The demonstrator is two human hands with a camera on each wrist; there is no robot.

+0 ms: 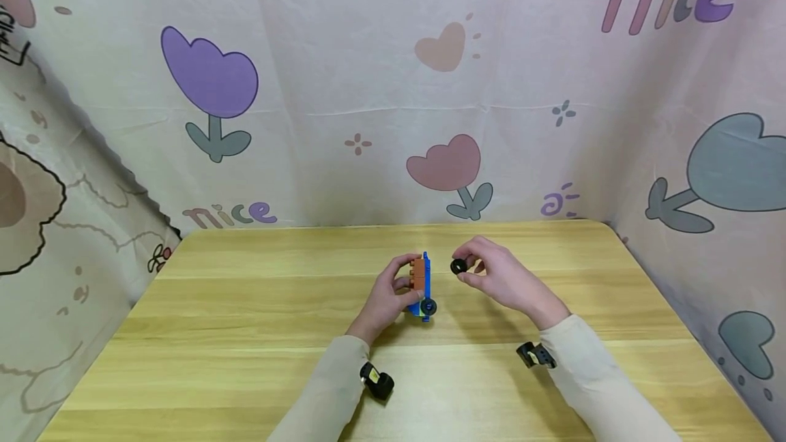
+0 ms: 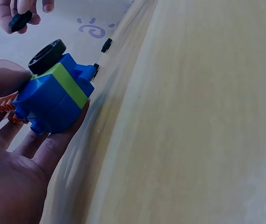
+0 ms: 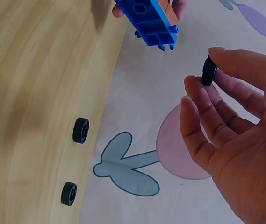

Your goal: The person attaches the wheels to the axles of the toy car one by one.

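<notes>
My left hand (image 1: 385,297) grips a toy vehicle (image 1: 419,277) of blue, orange and lime building blocks, tilted on its side above the table. One black wheel (image 2: 47,57) is attached to it near the lime band, close to my left thumb. The toy's hollow blue underside (image 3: 151,23) shows in the right wrist view. To the right of the toy, my right hand (image 1: 505,277) pinches a loose black wheel (image 3: 209,71) between thumb and fingers. A gap separates this wheel from the toy.
Two more black wheels, one (image 3: 81,130) nearer the toy and another (image 3: 69,193) farther off, stand on the wooden table (image 1: 245,333). A printed cloth (image 1: 344,87) hangs behind and beside the table. Each sleeve carries a small black wrist camera (image 1: 377,382).
</notes>
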